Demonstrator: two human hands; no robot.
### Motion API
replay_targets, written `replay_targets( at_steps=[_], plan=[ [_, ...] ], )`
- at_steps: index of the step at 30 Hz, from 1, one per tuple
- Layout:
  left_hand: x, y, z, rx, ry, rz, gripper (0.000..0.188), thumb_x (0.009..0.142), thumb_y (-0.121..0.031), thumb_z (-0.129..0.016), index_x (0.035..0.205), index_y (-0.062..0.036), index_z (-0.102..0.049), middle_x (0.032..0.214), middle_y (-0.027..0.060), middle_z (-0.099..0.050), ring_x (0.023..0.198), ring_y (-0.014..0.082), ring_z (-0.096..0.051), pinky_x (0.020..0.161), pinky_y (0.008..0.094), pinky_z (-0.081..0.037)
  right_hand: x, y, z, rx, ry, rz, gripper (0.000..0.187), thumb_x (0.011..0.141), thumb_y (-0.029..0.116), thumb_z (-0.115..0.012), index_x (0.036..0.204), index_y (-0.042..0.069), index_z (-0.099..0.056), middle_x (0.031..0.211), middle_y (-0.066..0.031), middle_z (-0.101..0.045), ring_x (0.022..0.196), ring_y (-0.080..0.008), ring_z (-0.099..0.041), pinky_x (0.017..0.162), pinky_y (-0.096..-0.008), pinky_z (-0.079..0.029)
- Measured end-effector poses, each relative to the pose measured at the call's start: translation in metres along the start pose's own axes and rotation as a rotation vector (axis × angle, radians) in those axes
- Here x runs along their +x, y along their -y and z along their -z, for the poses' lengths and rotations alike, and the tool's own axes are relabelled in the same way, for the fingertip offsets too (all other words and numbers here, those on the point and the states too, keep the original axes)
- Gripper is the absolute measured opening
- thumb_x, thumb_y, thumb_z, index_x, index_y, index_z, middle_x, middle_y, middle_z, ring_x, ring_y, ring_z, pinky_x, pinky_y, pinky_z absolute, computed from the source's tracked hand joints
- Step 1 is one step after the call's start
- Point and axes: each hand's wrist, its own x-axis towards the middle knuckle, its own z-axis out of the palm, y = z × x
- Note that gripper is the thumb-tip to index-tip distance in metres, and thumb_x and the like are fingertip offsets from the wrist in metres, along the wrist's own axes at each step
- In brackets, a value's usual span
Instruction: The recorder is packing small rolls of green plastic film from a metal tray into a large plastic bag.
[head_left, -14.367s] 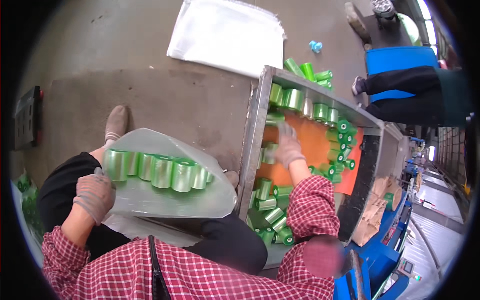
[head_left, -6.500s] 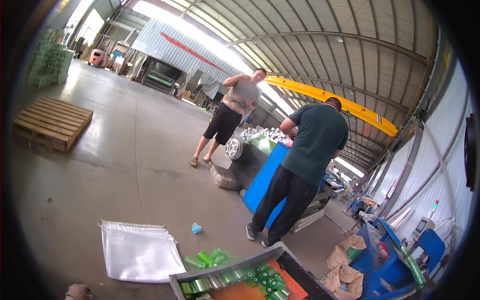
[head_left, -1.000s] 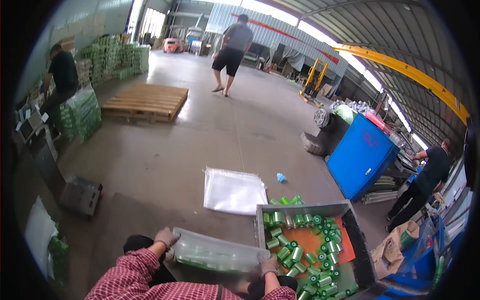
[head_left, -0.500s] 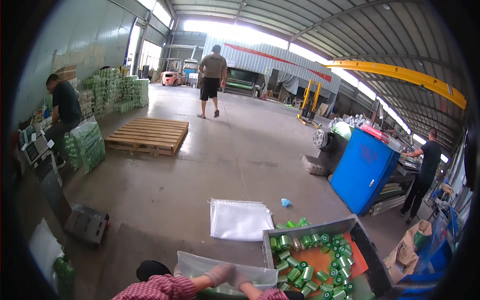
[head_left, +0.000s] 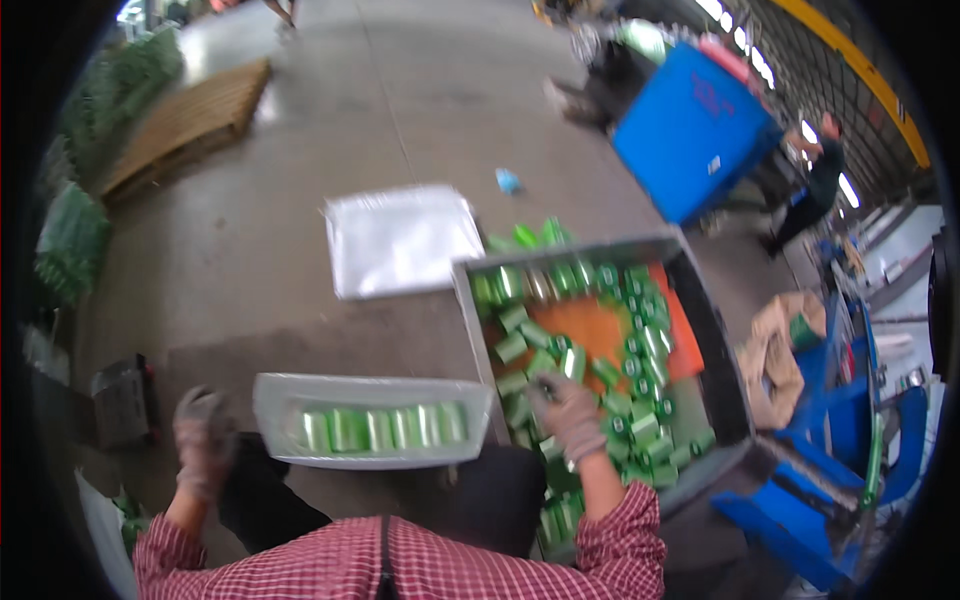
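A translucent plastic bag (head_left: 280,412) stands with its mouth spread wide between my knees, and a row of green film rolls (head_left: 385,428) lies inside. To the left of the bag, clear of it, hangs my left hand (head_left: 205,437) in a pale glove; its fingers are smeared by motion. My right hand (head_left: 570,415), also gloved, reaches over the near left part of a grey bin (head_left: 466,325). Its fingers look apart, close above loose green rolls (head_left: 572,362); whether they touch one is blurred. Several more rolls lie scattered over the bin's orange bottom (head_left: 560,318).
Flat white bags (head_left: 405,240) lie stacked on the floor ahead. Beyond the bin stands a blue cabinet (head_left: 690,135), with a person (head_left: 822,180) behind it. A brown paper sack (head_left: 775,365) sits right of the bin, a wooden pallet (head_left: 190,125) far left.
The view has tilted down. My hands, earlier together at the bag's edge, have parted: the left is out to the left, the right over the bin. The bag's row of rolls now shows clearly.
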Motion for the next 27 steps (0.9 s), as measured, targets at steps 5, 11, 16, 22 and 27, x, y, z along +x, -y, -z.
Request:
replay_targets(
  at_steps=[5,11,16,22,27],
  plan=[
    [-0.064,0.054,-0.043,-0.154,-0.029,0.231,0.028,0.083,-0.004,-0.049,0.11,-0.0004,-0.053,0.109,0.0155,-0.055,0.108,0.0323,-0.048,0.095,0.0408,-0.035,0.009,-0.196,-0.052,-0.187,0.248,-0.478,0.044,0.077,0.033,-0.061,0.106,0.001,-0.055,0.095,-0.0183,-0.062,0.088,-0.031,-0.06,0.08,-0.0352,-0.047],
    [-0.042,0.051,-0.037,0.146,0.207,0.211,0.029,0.086,-0.004,-0.042,0.112,0.0004,-0.052,0.115,0.0157,-0.051,0.113,0.0317,-0.044,0.097,0.0402,-0.032,0.109,-0.227,-0.157,-0.529,0.121,-0.342,0.054,0.075,0.031,-0.062,0.118,0.004,-0.042,0.118,-0.0161,-0.047,0.111,-0.0311,-0.045,0.091,-0.0389,-0.039],
    [-0.021,0.045,-0.044,0.232,0.303,0.275,0.031,0.086,-0.007,-0.04,0.113,0.0012,-0.052,0.114,0.0165,-0.051,0.113,0.0325,-0.044,0.098,0.0404,-0.031,0.181,-0.299,-0.197,-0.975,0.309,-0.363,0.058,0.072,0.022,-0.062,0.124,0.012,-0.038,0.124,-0.0105,-0.047,0.115,-0.0252,-0.045,0.095,-0.0436,-0.03],
    [0.044,-0.022,-0.019,0.119,0.184,0.173,0.044,0.073,-0.005,-0.047,0.117,0.0017,-0.05,0.118,0.0182,-0.05,0.115,0.034,-0.044,0.099,0.0416,-0.031,0.167,-0.207,-0.118,0.144,-0.107,-0.508,0.068,0.063,0.037,-0.075,0.113,0.001,-0.047,0.108,-0.0187,-0.055,0.099,-0.0311,-0.053,0.085,-0.0384,-0.041],
    [0.103,-0.105,-0.034,-0.673,0.713,-0.122,0.076,0.064,-0.039,-0.07,0.122,0.0017,-0.043,0.115,0.0188,-0.05,0.109,0.0331,-0.047,0.099,0.0449,-0.031,0.037,-0.104,-0.014,1.058,-0.153,-0.372,0.074,0.078,0.051,-0.059,0.129,0.004,-0.033,0.111,-0.0124,-0.051,0.089,-0.0223,-0.057,0.071,-0.0331,-0.05]
  ],
)
